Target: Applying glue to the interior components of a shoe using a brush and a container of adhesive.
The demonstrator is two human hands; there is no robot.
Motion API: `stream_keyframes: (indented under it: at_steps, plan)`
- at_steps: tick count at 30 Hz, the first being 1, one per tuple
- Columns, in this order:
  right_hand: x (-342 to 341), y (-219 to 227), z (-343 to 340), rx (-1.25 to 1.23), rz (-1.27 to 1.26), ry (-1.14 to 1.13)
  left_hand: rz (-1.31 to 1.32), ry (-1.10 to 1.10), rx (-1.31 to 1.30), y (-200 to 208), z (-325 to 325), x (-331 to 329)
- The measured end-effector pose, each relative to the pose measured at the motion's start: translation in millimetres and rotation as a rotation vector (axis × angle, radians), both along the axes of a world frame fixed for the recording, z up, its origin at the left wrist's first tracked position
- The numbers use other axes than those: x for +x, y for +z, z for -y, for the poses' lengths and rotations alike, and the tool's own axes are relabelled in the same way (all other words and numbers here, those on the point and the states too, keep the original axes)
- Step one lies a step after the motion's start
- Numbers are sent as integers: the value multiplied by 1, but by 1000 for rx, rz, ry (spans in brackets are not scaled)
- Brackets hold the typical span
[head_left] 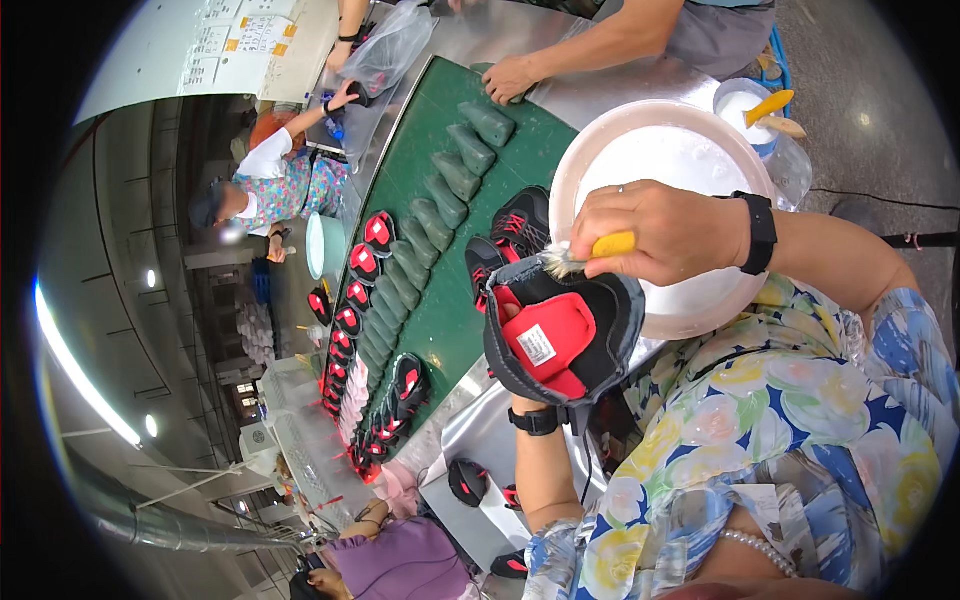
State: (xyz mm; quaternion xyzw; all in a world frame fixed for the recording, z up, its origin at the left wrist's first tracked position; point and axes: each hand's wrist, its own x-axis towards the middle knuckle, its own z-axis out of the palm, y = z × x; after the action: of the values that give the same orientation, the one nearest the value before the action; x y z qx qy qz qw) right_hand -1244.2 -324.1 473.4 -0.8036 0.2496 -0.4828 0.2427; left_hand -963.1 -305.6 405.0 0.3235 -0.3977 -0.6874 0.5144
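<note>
My right hand [640, 230] is closed around a brush with a yellow handle [614, 243]. Its pale bristles [560, 262] touch the upper edge of a black shoe upper [612, 300]. A red tongue with a white label [536, 345] shows inside the upper. My left hand [526, 405] supports the upper from below; its fingers are hidden behind it. Just past the upper, a pair of black and red shoes [520, 222] stands on the green conveyor belt [480, 310]. Under my right hand is a large pale basin [575, 165] with white liquid in it.
Grey-green shoe lasts [455, 175] line the belt beside several black and red uppers [405, 390]. A small tub [735, 95] with yellow-handled brushes stands behind the basin. A co-worker's hand [510, 78] rests at the belt's far end. More people work at left.
</note>
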Motion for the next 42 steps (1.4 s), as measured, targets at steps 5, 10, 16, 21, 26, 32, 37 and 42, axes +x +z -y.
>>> stream_keyframes:
  at_steps: [5, 10, 16, 21, 26, 32, 37, 42]
  plan:
    - [-10, -5, -13, 167, -106, -56, 47, 89, -56, -6, 7, 5]
    - [17, -8, -42, 421, 141, 58, 168, 228, -144, -17, 21, 13]
    - [17, -27, -14, 304, -50, -63, 352, 272, -138, -59, 18, 46]
    - [-18, -3, 2, 315, 19, -242, 374, 509, -24, -92, 32, 135]
    - [-17, 3, -12, 539, 3, -194, 113, 753, 149, -132, 49, 255]
    - [-13, -13, 1, 739, -71, -233, -125, 918, 221, -203, 82, 359]
    - [-17, -18, 3, 777, -147, -243, 575, 1283, 527, -229, 74, 383]
    - [-33, -17, -10, 731, -337, -374, 1479, 1168, -133, -141, 119, 281]
